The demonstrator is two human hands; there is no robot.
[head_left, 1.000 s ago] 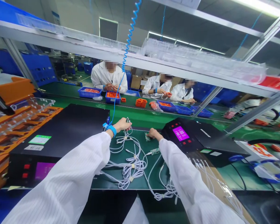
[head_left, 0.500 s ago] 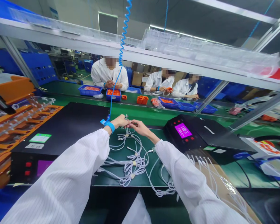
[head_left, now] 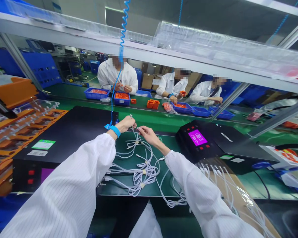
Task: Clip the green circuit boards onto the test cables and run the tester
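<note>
Brought the right hand (head_left: 149,135) over from the far right of the green mat (head_left: 125,161) since a second ago, to just beside the left hand (head_left: 126,124). Pinching a tiny dark piece (head_left: 138,128) between right thumb and forefinger, too small to identify. Clamped, with the left fingers, on a small metallic part (head_left: 131,116) jutting above the knuckles, held up over the mat's far edge with white cable hanging below. Busy, seemingly, with fine handling of two small pieces close together; cannot tell whether joined. Calls, by judgement, for a steady left grip and careful right fingertips, without tugging the cable. Note, farther right on the mat, a likely green circuit board (head_left: 160,139). See, nearer, the looped white cables (head_left: 138,178), tagged and tangled. Flanked by a left black unit (head_left: 64,132) and a right black unit (head_left: 215,142).
</note>
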